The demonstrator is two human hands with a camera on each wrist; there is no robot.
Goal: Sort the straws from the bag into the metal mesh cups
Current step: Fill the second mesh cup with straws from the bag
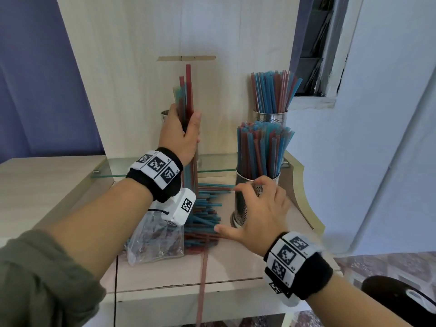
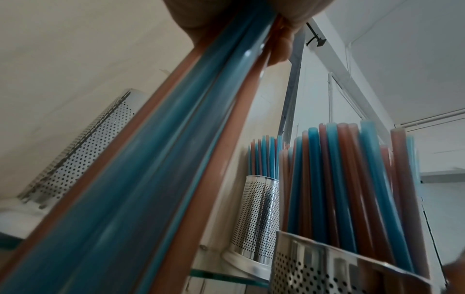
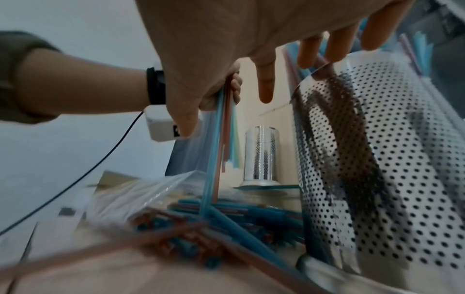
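Note:
My left hand (image 1: 186,131) grips an upright bundle of blue and red straws (image 1: 186,95) (image 2: 156,159), lifted above the loose straw pile (image 1: 205,215) (image 3: 241,216). Just behind that hand stands an empty mesh cup (image 1: 165,115) (image 2: 88,151), mostly hidden in the head view. My right hand (image 1: 250,208) is open with fingers (image 3: 266,87) spread against the near mesh cup (image 1: 243,206) (image 3: 392,159), which is packed with straws (image 1: 262,149). A further cup (image 1: 271,118) (image 2: 259,218) on the right also holds straws. The clear plastic bag (image 1: 155,239) lies under my left wrist.
A glass shelf (image 1: 219,161) carries the two far cups against a pale wood back panel (image 1: 141,55). One red straw (image 1: 203,279) hangs over the table's front edge. A window frame (image 1: 330,43) is at the right, a dark round object (image 1: 396,300) low right.

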